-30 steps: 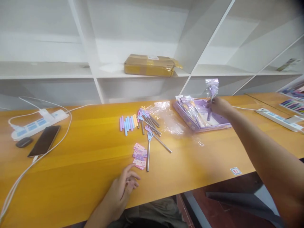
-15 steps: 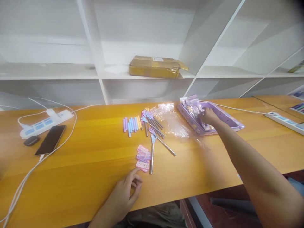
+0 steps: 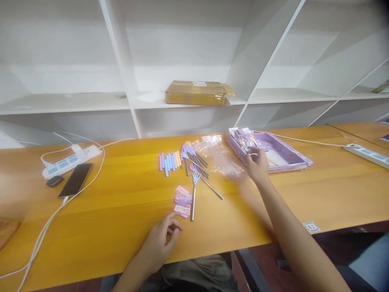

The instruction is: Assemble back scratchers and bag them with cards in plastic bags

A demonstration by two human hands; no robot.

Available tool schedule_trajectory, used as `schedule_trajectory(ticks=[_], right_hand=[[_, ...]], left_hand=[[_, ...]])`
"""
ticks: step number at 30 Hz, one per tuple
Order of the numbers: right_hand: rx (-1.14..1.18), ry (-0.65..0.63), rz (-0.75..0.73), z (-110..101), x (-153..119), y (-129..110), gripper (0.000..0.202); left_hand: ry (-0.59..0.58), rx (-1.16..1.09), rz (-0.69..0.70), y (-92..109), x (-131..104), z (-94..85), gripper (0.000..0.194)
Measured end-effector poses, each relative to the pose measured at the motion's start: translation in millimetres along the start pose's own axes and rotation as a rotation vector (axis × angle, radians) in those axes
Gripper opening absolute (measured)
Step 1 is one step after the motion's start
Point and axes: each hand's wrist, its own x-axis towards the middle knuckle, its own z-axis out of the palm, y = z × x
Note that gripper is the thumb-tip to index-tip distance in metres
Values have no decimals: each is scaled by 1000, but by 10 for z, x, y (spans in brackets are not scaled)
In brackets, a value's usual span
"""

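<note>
My left hand (image 3: 161,241) rests on the table with loosely bent fingers, holding nothing, its fingertips near a small stack of pink and purple printed cards (image 3: 182,199). Right of the cards lies a back scratcher with a blue claw head (image 3: 194,194) and metal rod. More back scratchers (image 3: 199,160) are piled behind it, beside a row of pastel grip sleeves (image 3: 169,160). At the front left of a purple tray box (image 3: 291,165), my right hand (image 3: 257,164) hovers with bent, slightly spread fingers; no object shows in it. Clear-bagged packages (image 3: 244,140) lie in the tray's left part.
Crumpled clear plastic bags (image 3: 221,158) lie left of the tray. A power strip (image 3: 71,162), a phone (image 3: 75,180) and cables occupy the left side. Another power strip (image 3: 369,154) is at right. A taped carton (image 3: 197,93) stands on the shelf behind.
My right hand has drawn back from inside the tray toward its front left edge. The bagged packages now lie flatter there. My left hand stays by the cards; the view has shifted slightly.
</note>
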Motion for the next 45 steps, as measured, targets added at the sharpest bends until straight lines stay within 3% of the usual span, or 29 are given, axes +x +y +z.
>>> schedule_trajectory(ticks=[6,9,12,15,19,22,30,34,38,45], right_hand=[[-14,-427,-160,239,-150,-412,18],[-48,-498,-180,432,-151,-572,15],[-87,-496,-194,690,-243,-702,16],[-116,-465,-197,913,-400,-771,20],[-131,-435,-202,1023,-542,-746,23],[-130,-431,-219,1005,-547,-683,21],[-148,-425,-206,990,-472,-481,23],[-145,-494,-213,1008,-463,-419,16],[-147,-541,-231,1014,-486,-466,15],[-206,-540,-200,1019,-534,-605,21]], left_hand=[[-45,-487,-81,359,-346,37,43],[-49,-386,-63,453,-287,-108,36],[123,95,72,410,125,-410,20],[300,608,200,250,747,-765,21],[381,714,206,-36,1471,-1098,26],[435,751,194,-232,1749,-1197,30],[380,810,180,-448,1807,-1178,39],[408,797,153,-506,1853,-1211,36],[460,769,128,-554,1879,-1267,38],[426,774,149,-560,1883,-1231,27]])
